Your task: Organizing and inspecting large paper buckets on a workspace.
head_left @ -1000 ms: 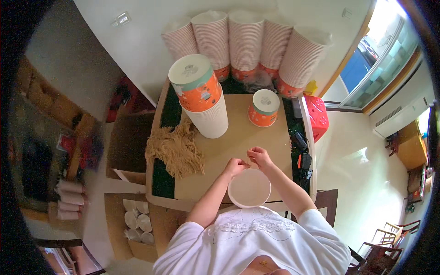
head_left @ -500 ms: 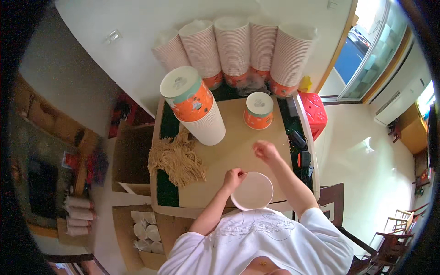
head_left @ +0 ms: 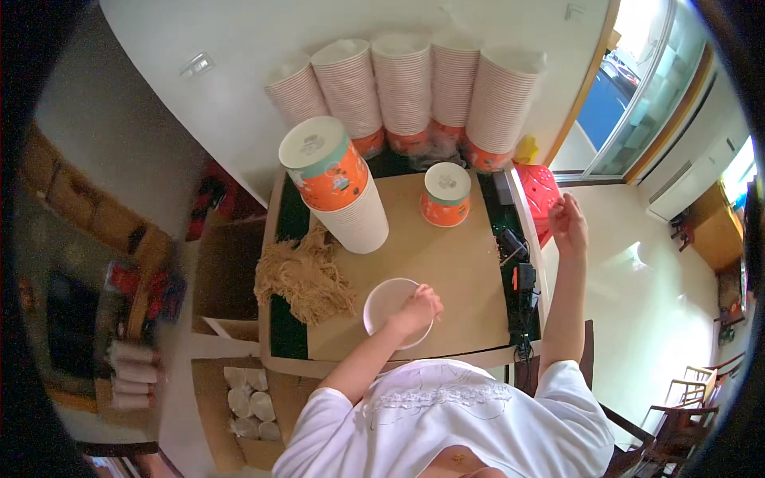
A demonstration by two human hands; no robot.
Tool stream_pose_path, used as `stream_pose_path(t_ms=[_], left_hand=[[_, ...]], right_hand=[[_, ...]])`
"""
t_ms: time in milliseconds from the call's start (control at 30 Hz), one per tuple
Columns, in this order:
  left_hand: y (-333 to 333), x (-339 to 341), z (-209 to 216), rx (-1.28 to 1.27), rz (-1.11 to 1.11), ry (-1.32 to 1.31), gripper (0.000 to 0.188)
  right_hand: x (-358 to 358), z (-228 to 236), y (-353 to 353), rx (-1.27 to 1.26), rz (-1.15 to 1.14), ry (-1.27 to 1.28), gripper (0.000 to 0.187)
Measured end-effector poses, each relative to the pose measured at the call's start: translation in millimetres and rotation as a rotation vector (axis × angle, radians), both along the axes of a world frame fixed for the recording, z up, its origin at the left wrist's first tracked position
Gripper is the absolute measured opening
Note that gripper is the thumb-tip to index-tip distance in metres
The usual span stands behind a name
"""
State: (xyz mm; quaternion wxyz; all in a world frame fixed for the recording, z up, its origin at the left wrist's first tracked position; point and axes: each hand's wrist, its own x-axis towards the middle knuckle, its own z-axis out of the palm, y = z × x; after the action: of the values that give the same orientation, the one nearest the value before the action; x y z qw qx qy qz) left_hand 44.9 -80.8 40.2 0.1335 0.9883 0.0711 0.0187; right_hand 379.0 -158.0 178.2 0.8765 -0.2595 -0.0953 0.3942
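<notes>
A white paper tub [head_left: 384, 307] stands near the table's front edge, its open mouth up. Over its right side lies my left hand [head_left: 416, 311], with fingers curled close to the rim; what they pinch is hidden. My right hand [head_left: 568, 225] is raised past the table's right edge, near a red plastic stool [head_left: 535, 195]. Its fingers are bent together, and anything between them is too small to name. Left of the tub is a tangled heap of tan strands [head_left: 299, 275]. Beyond it, a stack of upside-down orange and white tubs [head_left: 351, 211] leans slightly.
One upside-down orange tub [head_left: 446, 207] stands at the table's far right. Tall wrapped stacks of tubs [head_left: 402, 88] line the wall. Black cables and an orange-marked device [head_left: 523, 277] lie along the right edge. A cardboard box [head_left: 211, 398] with white wrapped things stands at lower left.
My right hand has swung right, from above the table to past its edge. The tub has moved left and away from my chest; my left hand has shifted from its left rim to its right side.
</notes>
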Motion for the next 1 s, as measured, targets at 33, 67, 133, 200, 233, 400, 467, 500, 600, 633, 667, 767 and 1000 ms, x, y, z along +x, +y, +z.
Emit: stream_pose_path(t_ms=[33, 67, 133, 200, 233, 400, 467, 500, 600, 633, 667, 767, 1000], left_hand=[[-3.7, 0.6, -1.3, 0.000, -0.005, -0.002, 0.010], [-7.6, 0.6, -2.6, -0.005, -0.021, -0.012, 0.012], [-15.1, 4.5, 3.1, -0.008, -0.049, -0.026, 0.014], [-21.5, 4.6, 10.4, -0.070, -0.038, 0.016, 0.012], [-24.3, 5.5, 14.4, -0.070, -0.036, 0.016, 0.012], [-36.5, 1.1, 35.0, -0.112, 0.165, -0.369, 0.021], [-34.0, -4.4, 58.9, -0.357, 0.324, -0.415, 0.025], [-28.7, -9.9, 70.6, -0.597, 0.484, -0.464, 0.028], [-14.9, -30.9, 90.2, -1.167, 0.494, -0.859, 0.036], [-13.7, -37.4, 107.1, -1.161, 0.490, -0.869, 0.037], [-11.8, -42.9, 113.5, -1.158, 0.501, -0.877, 0.037], [-9.7, -61.3, 119.1, -0.939, 0.511, -0.774, 0.032], [-8.3, -80.1, 111.5, -0.875, 0.445, -0.797, 0.018]], right_hand=[[-0.9, 7.3, -5.5, -0.094, -0.037, -0.066, 0.009], [-3.6, 9.9, -9.5, -0.095, -0.041, -0.067, 0.009], [-12.8, 17.7, -18.8, -0.116, 0.043, -0.338, 0.008], [-31.4, 28.9, -17.0, -0.207, -0.046, -0.351, 0.004], [-38.4, 34.8, -18.7, -0.236, 0.000, -0.394, 0.004], [-103.6, 46.0, -9.0, -0.434, 0.191, -0.610, 0.008], [-133.4, 31.4, -7.2, -0.500, 0.442, -0.575, 0.008], [-149.7, 19.3, -4.8, -0.531, 0.543, -0.569, 0.009], [-198.4, 5.8, 0.0, -0.511, 0.812, -0.537, 0.012], [-207.4, 0.6, 0.5, -0.484, 0.873, -0.496, 0.012], [-215.4, -7.1, 1.5, -0.457, 0.932, -0.454, 0.013], [-236.8, -18.6, 2.2, -0.426, 0.982, -0.306, 0.011], [-245.3, -22.2, 4.5, -0.449, 1.036, -0.265, 0.009]])
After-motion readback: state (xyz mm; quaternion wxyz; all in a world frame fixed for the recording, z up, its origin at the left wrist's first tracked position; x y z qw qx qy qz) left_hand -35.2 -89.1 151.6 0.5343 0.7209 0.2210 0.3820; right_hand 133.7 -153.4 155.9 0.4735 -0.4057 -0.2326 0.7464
